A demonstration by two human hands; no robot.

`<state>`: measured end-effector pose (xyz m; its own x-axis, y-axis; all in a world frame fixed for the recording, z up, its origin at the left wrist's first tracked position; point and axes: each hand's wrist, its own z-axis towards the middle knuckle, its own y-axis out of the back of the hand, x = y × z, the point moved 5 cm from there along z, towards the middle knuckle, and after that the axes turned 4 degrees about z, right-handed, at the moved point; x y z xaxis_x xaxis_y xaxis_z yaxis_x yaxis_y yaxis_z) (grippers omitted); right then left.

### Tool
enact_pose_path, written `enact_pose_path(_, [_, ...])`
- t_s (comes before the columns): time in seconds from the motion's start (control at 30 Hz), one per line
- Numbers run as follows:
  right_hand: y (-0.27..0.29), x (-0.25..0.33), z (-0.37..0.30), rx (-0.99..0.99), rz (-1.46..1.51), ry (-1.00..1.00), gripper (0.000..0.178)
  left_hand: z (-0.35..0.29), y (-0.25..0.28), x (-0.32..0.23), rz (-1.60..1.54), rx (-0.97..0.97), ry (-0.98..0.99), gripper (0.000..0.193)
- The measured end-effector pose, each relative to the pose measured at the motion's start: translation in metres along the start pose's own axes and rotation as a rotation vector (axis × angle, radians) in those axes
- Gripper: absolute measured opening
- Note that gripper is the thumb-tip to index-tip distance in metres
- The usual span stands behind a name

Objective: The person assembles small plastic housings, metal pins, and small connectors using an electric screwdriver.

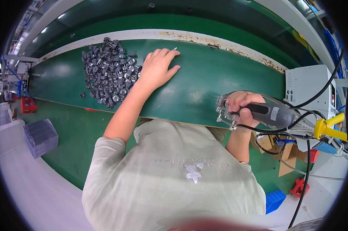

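Note:
My left hand (158, 67) lies on the green bench top, palm down, with its fingers apart. It is beside the right edge of a heap of small black and clear plastic parts (108, 73). A small pale sliver (175, 48) shows by its fingertips; whether they touch it I cannot tell. At the bench's right end, my right hand (243, 102) is closed round the front of a dark grey hand tool (278, 115) with a black inset and cables. Clear plastic pieces (226, 111) show at the tool's front end; how they are joined is unclear.
A white box-shaped device (307, 86) stands right of the bench (204, 77). Black cables (307, 181) hang near a yellow fitting (330, 127). Cardboard boxes (287, 158) and a blue bin (275, 201) sit low on the right. A grey carton (41, 138) stands at left.

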<state>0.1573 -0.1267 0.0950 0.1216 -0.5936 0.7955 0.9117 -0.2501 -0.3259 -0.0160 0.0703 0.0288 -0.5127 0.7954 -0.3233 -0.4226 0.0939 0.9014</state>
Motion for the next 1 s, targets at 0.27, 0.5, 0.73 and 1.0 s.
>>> enact_pose_path(0.27, [0.000, 0.008, -0.006, -0.053, -0.039, 0.010, 0.033, 0.037, -0.002, 0.000, 0.076, -0.117, 0.021, 0.018])
enact_pose_path(0.5, [0.010, 0.012, -0.007, -0.066, 0.024, 0.058, 0.030, 0.043, -0.029, -0.013, -0.216, 0.102, -0.085, 0.011])
enact_pose_path(0.73, [0.010, 0.012, 0.003, -0.024, 0.140, 0.034, 0.029, -0.026, -0.050, -0.097, -0.558, 0.139, -0.335, 0.015])
enact_pose_path(1.0, [0.006, 0.004, 0.002, -0.043, 0.136, 0.026, 0.028, -0.031, -0.049, -0.089, -0.482, 0.124, -0.288, 0.032])
